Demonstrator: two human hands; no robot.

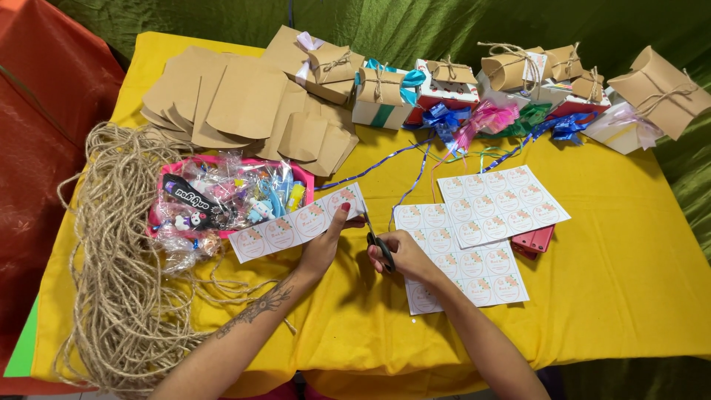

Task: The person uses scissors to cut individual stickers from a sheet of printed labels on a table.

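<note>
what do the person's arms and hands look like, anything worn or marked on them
Both forearms are bare, no sleeves in view. The left hand has red-painted nails, and a dark floral tattoo runs along that forearm. The right hand shows no rings or wristband.

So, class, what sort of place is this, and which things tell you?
Probably a home craft table for making gift favours. Folded kraft paper boxes are stacked at the back, jute twine is piled on the yellow tablecloth, and round sticker sheets lie ready.

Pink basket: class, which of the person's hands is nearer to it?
Left. The left hand holds a sticker strip just right of the pink basket; the right hand, with scissors, is farther right.
</note>
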